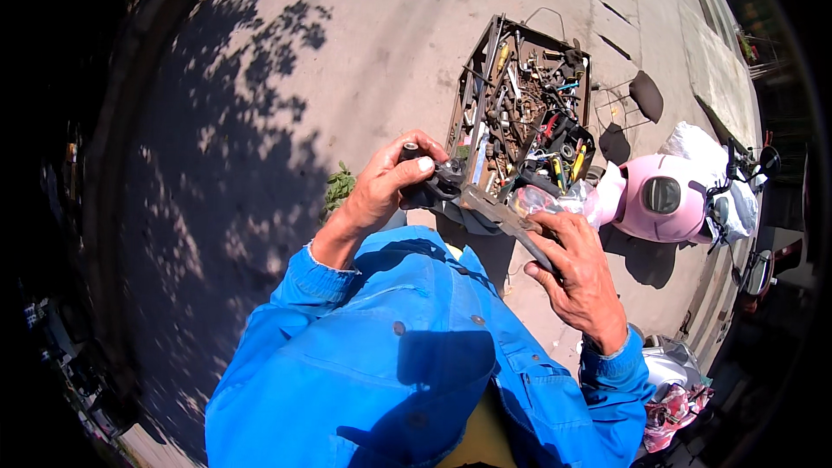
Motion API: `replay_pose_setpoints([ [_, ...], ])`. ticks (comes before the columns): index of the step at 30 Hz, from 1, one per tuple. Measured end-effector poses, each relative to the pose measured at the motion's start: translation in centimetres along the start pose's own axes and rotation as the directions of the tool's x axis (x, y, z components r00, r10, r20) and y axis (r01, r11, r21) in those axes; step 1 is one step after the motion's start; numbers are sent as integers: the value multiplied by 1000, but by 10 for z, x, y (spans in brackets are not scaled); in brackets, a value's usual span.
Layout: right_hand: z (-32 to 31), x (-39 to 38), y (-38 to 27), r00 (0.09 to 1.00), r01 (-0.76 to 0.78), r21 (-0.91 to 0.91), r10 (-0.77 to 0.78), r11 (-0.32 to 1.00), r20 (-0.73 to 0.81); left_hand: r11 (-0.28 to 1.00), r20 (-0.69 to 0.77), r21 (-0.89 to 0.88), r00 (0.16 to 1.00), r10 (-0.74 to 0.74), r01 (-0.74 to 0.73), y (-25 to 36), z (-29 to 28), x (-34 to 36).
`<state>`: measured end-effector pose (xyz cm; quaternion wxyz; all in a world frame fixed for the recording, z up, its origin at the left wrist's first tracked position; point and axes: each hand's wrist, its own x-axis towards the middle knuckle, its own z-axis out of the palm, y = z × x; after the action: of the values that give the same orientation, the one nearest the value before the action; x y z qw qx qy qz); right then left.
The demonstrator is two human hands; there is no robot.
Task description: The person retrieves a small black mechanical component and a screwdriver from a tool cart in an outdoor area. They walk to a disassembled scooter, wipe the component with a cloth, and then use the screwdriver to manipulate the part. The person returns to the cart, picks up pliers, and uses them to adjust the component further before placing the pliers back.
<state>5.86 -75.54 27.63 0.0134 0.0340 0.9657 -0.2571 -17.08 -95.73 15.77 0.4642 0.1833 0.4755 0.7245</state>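
My left hand (374,186) is closed around a black metal part (440,184) with a short round tube end poking up by the thumb. In my right hand (582,282) is a dark metal hand tool (490,206) with a broad, rusty head; its exact kind is unclear. The fingers wrap its long handle, and the head points left toward the black part. Whether the two touch, I cannot tell. Just beyond my hands stands a rusty metal toolbox (457,117), filled with wrenches, sockets, screwdrivers, pliers and loose hardware.
Right of the toolbox stands a pink scooter (637,199) with white plastic bags (693,146) by its handlebar. A thin wire frame with dark pads (646,97) lies beyond it. Some green leaves (338,188) show near my left wrist. Tree shadow covers the concrete at left.
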Motion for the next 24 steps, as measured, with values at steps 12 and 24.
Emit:
replay_pose_setpoints([
  [12,-9,-12,8,989,-64,126,46,990,143,967,72,246,996,49,-65,4,13,-9],
  [24,-2,-16,6,966,-185,249,130,951,223,923,69,382,998,13,-38,5,16,-5],
])
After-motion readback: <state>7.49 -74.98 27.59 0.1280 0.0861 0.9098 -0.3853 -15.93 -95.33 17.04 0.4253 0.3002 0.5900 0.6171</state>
